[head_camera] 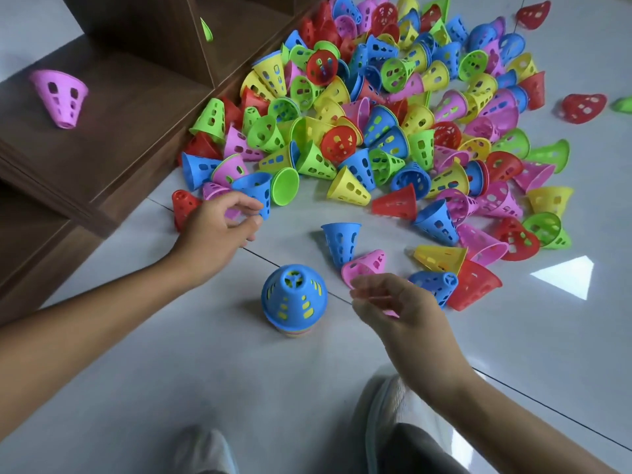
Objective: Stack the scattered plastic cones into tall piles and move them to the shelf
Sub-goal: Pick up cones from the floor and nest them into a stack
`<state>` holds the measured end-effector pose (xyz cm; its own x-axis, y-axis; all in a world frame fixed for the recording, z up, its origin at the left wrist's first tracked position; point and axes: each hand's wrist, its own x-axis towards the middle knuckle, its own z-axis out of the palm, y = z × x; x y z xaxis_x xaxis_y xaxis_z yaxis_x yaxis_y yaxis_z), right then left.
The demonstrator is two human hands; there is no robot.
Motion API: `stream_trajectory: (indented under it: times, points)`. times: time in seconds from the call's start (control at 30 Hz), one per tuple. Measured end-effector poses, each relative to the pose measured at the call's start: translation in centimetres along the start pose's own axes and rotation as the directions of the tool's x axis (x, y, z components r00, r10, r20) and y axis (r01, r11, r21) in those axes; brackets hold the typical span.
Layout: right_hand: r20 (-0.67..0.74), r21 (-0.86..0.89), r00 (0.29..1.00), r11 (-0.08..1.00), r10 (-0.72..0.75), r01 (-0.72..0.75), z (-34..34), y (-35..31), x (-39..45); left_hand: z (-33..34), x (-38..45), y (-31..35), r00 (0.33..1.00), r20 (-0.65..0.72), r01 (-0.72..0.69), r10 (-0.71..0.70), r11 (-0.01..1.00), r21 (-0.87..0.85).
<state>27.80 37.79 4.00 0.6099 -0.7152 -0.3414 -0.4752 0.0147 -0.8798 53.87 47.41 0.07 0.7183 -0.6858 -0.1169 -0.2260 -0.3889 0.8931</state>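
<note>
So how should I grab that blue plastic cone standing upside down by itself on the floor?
The blue plastic cone with holes stands narrow end down, wide rim up, leaning against a pink cone. Probably best to come from above and pinch the open rim, thumb inside. The right hand is nearest.

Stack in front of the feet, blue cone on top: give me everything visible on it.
The stack stands upright on the pale tiled floor, narrow end up. Its top cone is blue perforated plastic with slotted holes and a spoked round tip. Yellow shows through the slots from a cone beneath; pastel rims peek out at the base. Neither hand touches it; loose cones lie nearby, apart.
</note>
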Motion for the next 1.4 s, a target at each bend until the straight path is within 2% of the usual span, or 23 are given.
stream_trajectory:
  times: [0.07, 0.13, 0.3, 0.47, 0.63, 0.83, 0.97, 1.07, 1.13, 1.2, 1.3, 1.4]
  points:
    - [-0.062, -0.18, 0.991, 0.978, -0.118, 0.105, -1.3, 1.0, 0.4, 0.3, 1.3, -0.4, 0.993, -0.042, -0.101, 0.106, 0.989, 0.112]
    - [-0.097, -0.387, 0.967, 0.904, -0.235, 0.181, -2.6, 2.1, 0.9, 0.5, 2.3, -0.7, 0.975, -0.083, -0.184, 0.207, 0.956, 0.228]
    - [-0.098, -0.693, 0.932, 0.696, -0.349, 0.188, -5.5, 4.6, 2.3, 1.0, 4.3, -1.1, 0.939, -0.068, -0.298, 0.337, 0.897, 0.327]
    - [0.062, -0.802, 0.942, 0.546, -0.329, 0.243, -6.1, 7.1, 3.7, 1.6, 5.8, -1.8, 0.955, -0.001, -0.266, 0.297, 0.859, 0.438]
    - [0.083, -0.791, 0.967, 0.575, -0.239, 0.21, -5.4, 8.2, 4.6, 1.7, 5.5, -2.0, 0.956, -0.029, -0.244, 0.292, 0.846, 0.474]
    - [0.054, -0.796, 0.975, 0.58, -0.216, 0.172, -4.1, 8.7, 4.6, 1.0, 3.5, -1.2, 0.967, -0.076, -0.185, 0.245, 0.872, 0.452]
    - [-0.028, -0.725, 0.985, 0.682, -0.172, 0.099, -4.2, 7.3, 3.5, -0.1, 1.3, 1.4, 0.969, -0.152, -0.124, 0.192, 0.92, 0.372]
    - [-0.076, -0.641, 0.987, 0.765, -0.144, 0.062, -4.9, 5.8, 2.7, -1.4, -0.1, 4.9, 0.969, -0.166, -0.134, 0.183, 0.953, 0.272]
    - [-0.092, -0.564, 0.988, 0.824, -0.128, 0.054, -5.5, 4.5, 2.3, -2.4, -1.1, 8.2, 0.965, -0.21, -0.141, 0.16, 0.985, 0.103]
    - [-0.101, -0.513, 0.987, 0.856, -0.128, 0.059, -6.1, 2.6, 1.6, -3.1, -2.7, 11.2, 0.967, -0.243, -0.115, 0.079, 0.984, -0.137]
    - [-0.111, -0.459, 0.981, 0.884, -0.156, 0.088, -6.9, -0.6, 0.3, -3.9, -5.4, 13.5, 0.983, -0.175, -0.012, -0.049, 0.943, -0.332]
    - [-0.119, -0.383, 0.973, 0.913, -0.196, 0.137, -7.8, -4.1, -1.2, -4.8, -7.8, 13.5, 0.984, 0.016, 0.167, -0.177, 0.891, -0.421]
